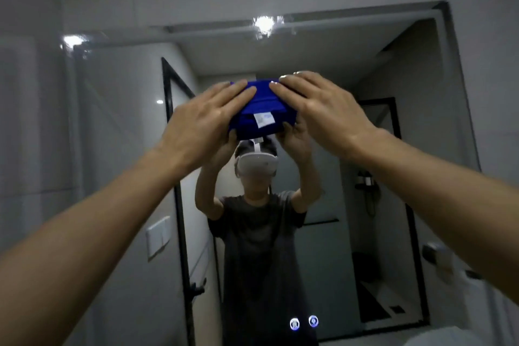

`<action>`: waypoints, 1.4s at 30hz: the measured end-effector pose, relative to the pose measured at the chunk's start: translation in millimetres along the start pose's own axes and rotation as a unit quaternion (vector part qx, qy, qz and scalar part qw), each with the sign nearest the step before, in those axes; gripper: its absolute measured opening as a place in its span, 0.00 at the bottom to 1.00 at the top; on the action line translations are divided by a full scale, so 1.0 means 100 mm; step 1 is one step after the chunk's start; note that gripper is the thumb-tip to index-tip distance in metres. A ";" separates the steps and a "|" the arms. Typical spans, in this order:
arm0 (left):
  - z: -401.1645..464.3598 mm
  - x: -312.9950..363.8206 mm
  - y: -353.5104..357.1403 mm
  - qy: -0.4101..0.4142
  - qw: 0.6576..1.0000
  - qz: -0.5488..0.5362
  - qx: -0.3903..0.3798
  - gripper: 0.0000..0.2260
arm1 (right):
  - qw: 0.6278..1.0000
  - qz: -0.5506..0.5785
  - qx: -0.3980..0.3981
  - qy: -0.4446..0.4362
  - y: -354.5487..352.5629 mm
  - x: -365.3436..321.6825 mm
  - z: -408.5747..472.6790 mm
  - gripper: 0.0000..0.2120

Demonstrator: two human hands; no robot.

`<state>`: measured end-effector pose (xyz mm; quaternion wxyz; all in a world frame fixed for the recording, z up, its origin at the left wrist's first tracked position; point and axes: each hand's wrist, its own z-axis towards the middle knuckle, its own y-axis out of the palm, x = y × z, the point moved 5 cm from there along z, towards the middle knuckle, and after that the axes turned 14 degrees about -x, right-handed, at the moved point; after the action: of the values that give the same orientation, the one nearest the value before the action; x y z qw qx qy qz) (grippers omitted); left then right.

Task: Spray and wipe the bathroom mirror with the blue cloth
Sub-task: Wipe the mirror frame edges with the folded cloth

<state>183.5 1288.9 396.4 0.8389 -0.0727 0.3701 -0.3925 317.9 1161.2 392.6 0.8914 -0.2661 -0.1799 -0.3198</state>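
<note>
The blue cloth [262, 105], folded, with a small white label showing, lies flat against the upper middle of the bathroom mirror [118, 149]. My left hand [203, 121] presses on the cloth's left side with straight fingers. My right hand [320, 109] presses on its right side, fingers also straight. Both arms reach up and forward. The mirror reflects a person with raised arms and a white headset. No spray bottle is in view.
Grey tiled wall [31, 121] surrounds the mirror on the left and above. Two lit touch icons [304, 322] glow near the mirror's bottom edge. The reflection shows a black-framed door, a wall switch and a shower fitting behind me.
</note>
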 end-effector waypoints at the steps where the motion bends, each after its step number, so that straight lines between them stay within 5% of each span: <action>1: 0.12 -0.10 -0.07 -0.007 1.000 0.005 0.010 0.29 | 1.000 -0.004 -0.001 0.006 -0.08 0.07 0.15 0.28; 15: 1.28 -0.74 -0.21 -0.062 0.994 0.022 0.089 0.27 | 0.996 -0.058 0.016 0.062 -0.16 0.81 1.39 0.32; 23: 1.62 -0.82 0.10 -0.124 0.987 0.096 0.040 0.38 | 0.993 -0.069 0.016 0.097 0.17 0.88 1.51 0.34; 42: 0.63 -0.36 0.51 -0.094 0.995 0.012 -0.009 0.32 | 0.999 -0.007 0.000 0.038 0.52 0.21 0.71 0.29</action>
<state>241.8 1338.6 440.5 0.8738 -0.1128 0.2938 -0.3706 357.3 1227.0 440.6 0.8953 -0.2526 -0.1479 -0.3357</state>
